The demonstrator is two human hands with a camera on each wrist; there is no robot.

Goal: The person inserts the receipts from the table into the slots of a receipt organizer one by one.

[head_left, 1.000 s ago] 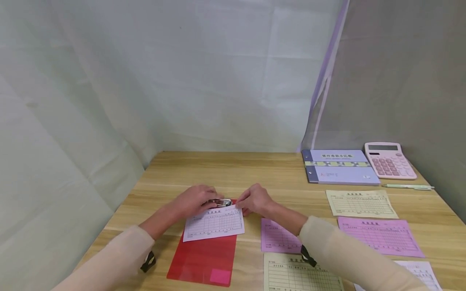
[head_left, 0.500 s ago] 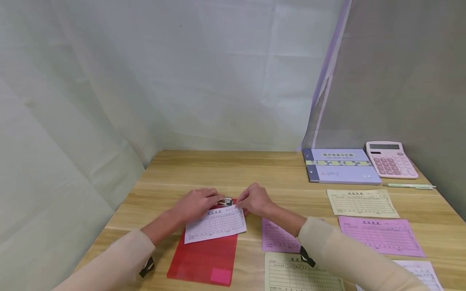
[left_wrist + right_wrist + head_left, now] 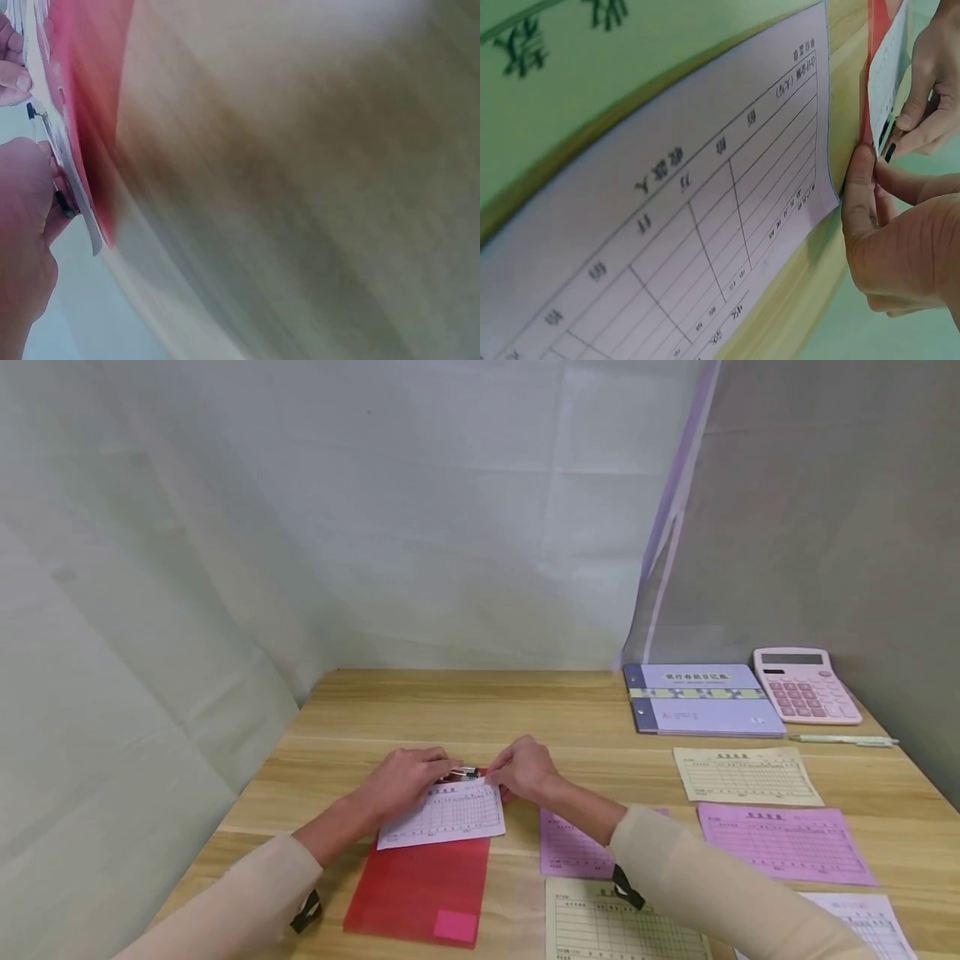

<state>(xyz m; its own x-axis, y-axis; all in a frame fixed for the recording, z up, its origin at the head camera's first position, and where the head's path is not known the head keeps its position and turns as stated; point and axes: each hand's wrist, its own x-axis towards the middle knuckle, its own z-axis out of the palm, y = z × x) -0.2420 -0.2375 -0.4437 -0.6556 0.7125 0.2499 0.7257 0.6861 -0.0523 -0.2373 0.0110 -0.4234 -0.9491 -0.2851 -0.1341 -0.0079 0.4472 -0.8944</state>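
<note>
A red clipboard (image 3: 420, 889) lies on the table in the head view, a white printed form (image 3: 442, 814) slightly askew across its upper part. My left hand (image 3: 405, 781) covers much of the metal clip (image 3: 469, 772) at the board's top edge; in the right wrist view its thumb and fingers pinch the clip. The form's upper right corner is pinched between thumb and fingers of my right hand (image 3: 522, 770). In the left wrist view the board (image 3: 94, 82) appears edge-on beside my left hand (image 3: 26, 217). Whether the form's top edge lies under the clip I cannot tell.
Pink (image 3: 783, 843), yellow (image 3: 746, 775) and white (image 3: 862, 918) forms lie at the right; another pink form (image 3: 577, 843) and yellow form (image 3: 622, 918) lie under my right forearm. Behind are a blue account book (image 3: 701, 714), a pink calculator (image 3: 806, 689) and a pen (image 3: 843, 740).
The white form has slid a little up the board toward the clip, with my right hand still at its corner. My left hand shifted on the clip, whose visible end now looks tipped up.
</note>
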